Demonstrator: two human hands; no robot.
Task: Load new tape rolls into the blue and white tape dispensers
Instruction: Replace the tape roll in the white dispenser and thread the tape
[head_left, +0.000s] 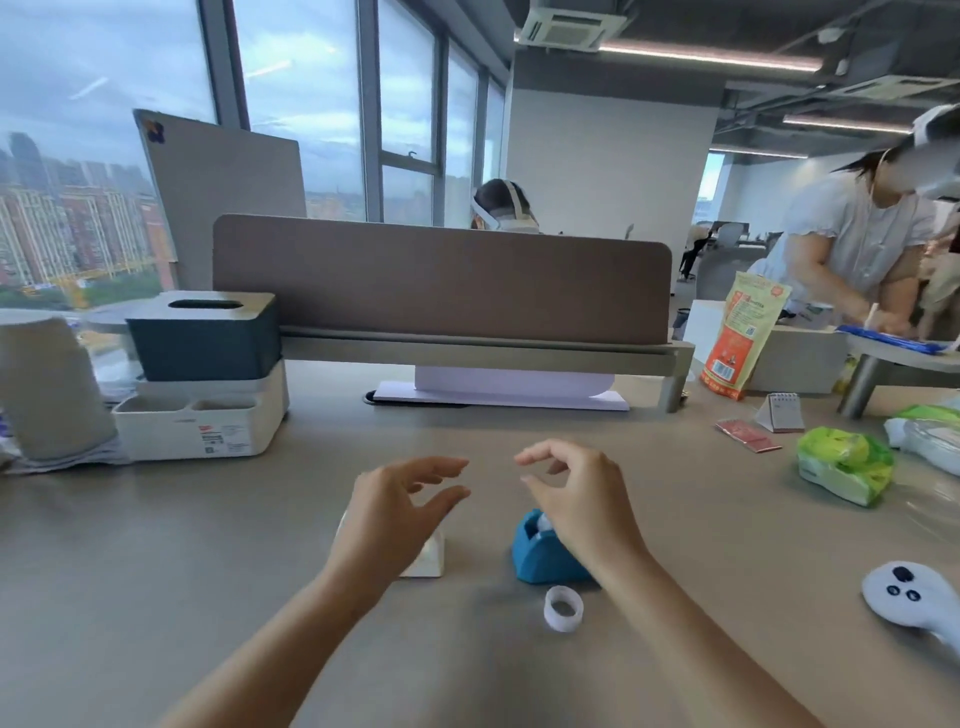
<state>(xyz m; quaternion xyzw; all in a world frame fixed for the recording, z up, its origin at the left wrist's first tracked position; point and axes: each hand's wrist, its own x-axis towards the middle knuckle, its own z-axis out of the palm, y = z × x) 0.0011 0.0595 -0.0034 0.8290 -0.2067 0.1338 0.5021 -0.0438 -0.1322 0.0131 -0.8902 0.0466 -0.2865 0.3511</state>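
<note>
A blue tape dispenser (540, 556) stands on the desk with a pale roll showing in its top. My right hand (576, 499) hovers just above it, fingers curled and apart, holding nothing. A white tape dispenser (428, 558) sits to its left, mostly hidden under my left hand (397, 506), which is raised with spread fingers and holds nothing. A clear tape roll (563, 608) lies loose on the desk in front of the blue dispenser, between my forearms.
A tissue box on a white organiser (200, 384) stands at the left. A desk divider (441, 283) runs across the back. At the right lie a white controller (911, 597), a green packet (844, 465), a small calendar (779, 413) and an orange bag (743, 332). Two people work nearby.
</note>
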